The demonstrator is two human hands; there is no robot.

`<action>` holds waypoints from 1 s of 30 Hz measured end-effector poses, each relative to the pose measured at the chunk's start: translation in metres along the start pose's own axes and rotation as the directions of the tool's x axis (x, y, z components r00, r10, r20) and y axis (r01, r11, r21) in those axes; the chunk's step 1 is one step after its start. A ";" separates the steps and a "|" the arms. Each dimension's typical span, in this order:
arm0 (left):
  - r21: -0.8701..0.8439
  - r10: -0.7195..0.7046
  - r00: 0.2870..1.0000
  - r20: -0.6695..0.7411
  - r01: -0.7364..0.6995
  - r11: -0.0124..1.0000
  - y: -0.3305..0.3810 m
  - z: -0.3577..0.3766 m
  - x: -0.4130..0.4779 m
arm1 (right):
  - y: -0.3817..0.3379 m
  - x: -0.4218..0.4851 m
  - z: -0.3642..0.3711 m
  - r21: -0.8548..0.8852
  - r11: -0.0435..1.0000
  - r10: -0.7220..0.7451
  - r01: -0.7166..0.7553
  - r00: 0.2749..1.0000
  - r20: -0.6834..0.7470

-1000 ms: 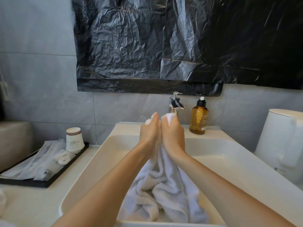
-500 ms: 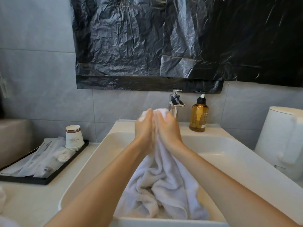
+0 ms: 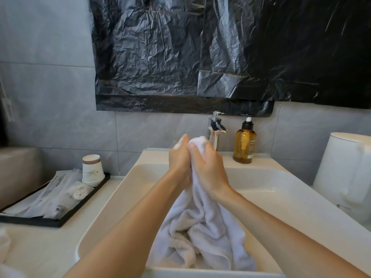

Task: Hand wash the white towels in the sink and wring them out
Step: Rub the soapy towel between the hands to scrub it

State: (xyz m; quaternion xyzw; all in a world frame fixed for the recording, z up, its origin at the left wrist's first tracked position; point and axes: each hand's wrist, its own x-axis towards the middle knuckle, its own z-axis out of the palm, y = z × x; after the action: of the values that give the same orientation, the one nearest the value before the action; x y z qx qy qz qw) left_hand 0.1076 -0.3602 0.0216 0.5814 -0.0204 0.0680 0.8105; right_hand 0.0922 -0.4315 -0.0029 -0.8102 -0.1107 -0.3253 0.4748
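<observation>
Left hand (image 3: 179,159) and right hand (image 3: 208,167) clench the bunched top of a white terry towel (image 3: 202,235), raised above the white rectangular sink (image 3: 281,189); its lower folds lie in the basin. The amber pump bottle (image 3: 244,146) reads "SHA…", the rest unreadable.
</observation>
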 end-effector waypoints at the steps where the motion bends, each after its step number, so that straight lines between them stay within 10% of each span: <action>1: -0.009 0.017 1.000 -0.007 -0.017 1.000 0.000 -0.002 0.001 | 0.000 0.002 0.002 0.007 1.000 -0.007 0.007 1.000 0.019; 5: 0.058 0.011 0.992 0.123 -0.018 0.998 -0.003 0.006 -0.010 | 0.014 0.032 -0.005 -0.004 0.968 0.250 -0.251 0.964 -0.087; 10: 0.068 0.015 1.000 -0.012 -0.014 0.998 0.001 0.003 -0.002 | 0.008 0.001 0.001 0.054 0.998 0.040 -0.040 0.999 0.004; 14: 0.126 0.023 0.996 0.081 -0.033 0.991 -0.003 0.005 -0.007 | 0.006 0.026 -0.003 0.084 0.958 0.285 -0.276 0.948 -0.140; 19: 0.157 0.091 0.996 -0.016 -0.087 0.984 -0.006 0.006 -0.002 | -0.003 -0.006 0.004 -0.148 0.988 -0.059 0.039 0.989 -0.134; 23: 0.132 0.010 0.999 0.052 -0.016 0.991 -0.005 0.007 -0.007 | 0.003 0.028 -0.001 0.019 0.963 0.267 -0.268 0.944 -0.192; 30: 0.215 0.105 0.994 0.028 -0.109 0.970 -0.001 0.001 -0.002 | -0.004 0.013 0.007 0.043 0.998 0.056 -0.051 0.990 -0.126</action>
State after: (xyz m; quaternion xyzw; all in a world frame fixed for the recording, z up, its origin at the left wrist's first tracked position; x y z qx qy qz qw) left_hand 0.1057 -0.3616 0.0210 0.6648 -0.0506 0.1087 0.7373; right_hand 0.1032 -0.4252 0.0056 -0.7810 -0.0649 -0.3613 0.5053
